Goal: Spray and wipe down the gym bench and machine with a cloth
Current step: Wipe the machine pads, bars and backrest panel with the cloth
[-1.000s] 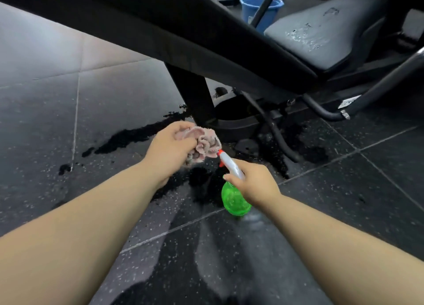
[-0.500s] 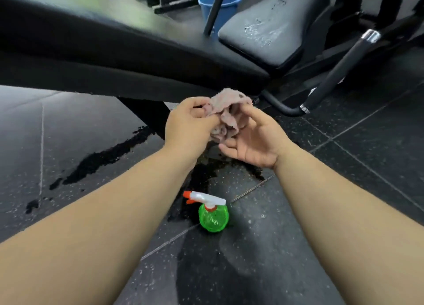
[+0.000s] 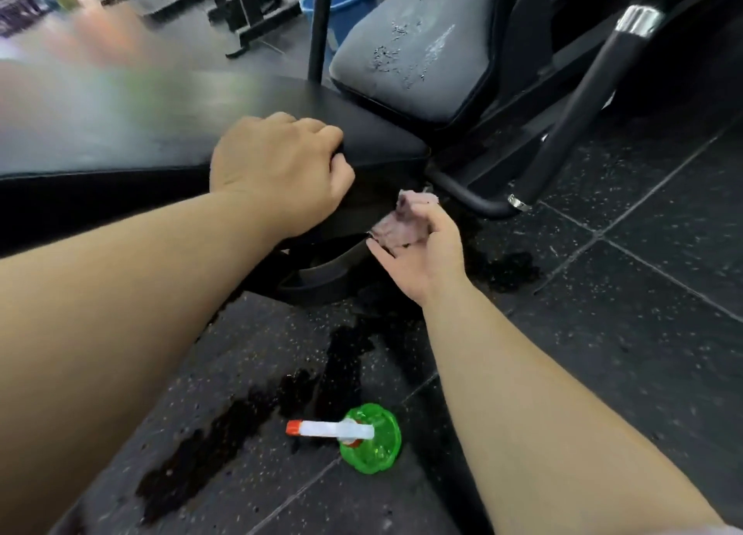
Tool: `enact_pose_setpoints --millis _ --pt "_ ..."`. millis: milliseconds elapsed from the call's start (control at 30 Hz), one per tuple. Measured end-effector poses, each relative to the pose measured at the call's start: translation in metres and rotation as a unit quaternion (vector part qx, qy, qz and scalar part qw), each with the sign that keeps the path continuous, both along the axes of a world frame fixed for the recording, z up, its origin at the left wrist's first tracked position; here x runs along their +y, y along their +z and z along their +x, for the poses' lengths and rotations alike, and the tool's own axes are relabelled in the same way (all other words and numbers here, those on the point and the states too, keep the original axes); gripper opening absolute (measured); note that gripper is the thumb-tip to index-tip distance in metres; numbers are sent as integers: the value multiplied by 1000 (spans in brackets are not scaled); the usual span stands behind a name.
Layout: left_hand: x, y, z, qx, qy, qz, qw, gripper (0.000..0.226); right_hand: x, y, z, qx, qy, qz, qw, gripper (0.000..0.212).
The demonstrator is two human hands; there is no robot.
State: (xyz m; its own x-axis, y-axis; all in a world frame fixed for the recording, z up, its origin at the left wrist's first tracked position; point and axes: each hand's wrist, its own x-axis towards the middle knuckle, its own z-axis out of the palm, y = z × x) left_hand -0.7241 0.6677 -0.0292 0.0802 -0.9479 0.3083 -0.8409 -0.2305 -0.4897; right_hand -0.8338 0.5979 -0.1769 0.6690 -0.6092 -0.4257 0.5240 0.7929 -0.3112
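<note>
The black padded bench back (image 3: 152, 132) runs across the left of the view. My left hand (image 3: 277, 164) grips its near edge, fingers curled over the top. My right hand (image 3: 418, 253) holds a crumpled pink cloth (image 3: 402, 225) against the underside of that edge, beside the frame. The grey seat pad (image 3: 418, 52) beyond carries wet spray marks. A green spray bottle (image 3: 370, 438) with a white and orange nozzle stands on the floor between my forearms, touched by neither hand.
Dark wet patches (image 3: 241, 426) spread over the black speckled floor under the bench. A blue bucket (image 3: 341, 3) stands behind the seat. A black machine arm with a chrome collar (image 3: 595, 88) slants down at the right. More frames stand at the back.
The bottle went from my right hand to the floor. The cloth passed from my left hand to my right. My left hand moved up onto the bench edge.
</note>
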Motion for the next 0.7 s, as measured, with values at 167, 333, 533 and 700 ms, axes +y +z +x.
enact_pose_setpoints --millis 167,333,533,700 --pt "3 -6 5 -36 -17 -7 999 41 0 -12 9 -151 -63 94 982 36" --pt "1 -7 3 -38 -10 -12 999 36 4 -8 24 -146 -39 3 988 37" --pt "0 -11 6 -39 -9 -20 999 36 50 6 52 -119 -14 103 987 48" --pt "1 -13 8 -35 2 -17 999 37 53 18 47 -81 -27 127 988 61"
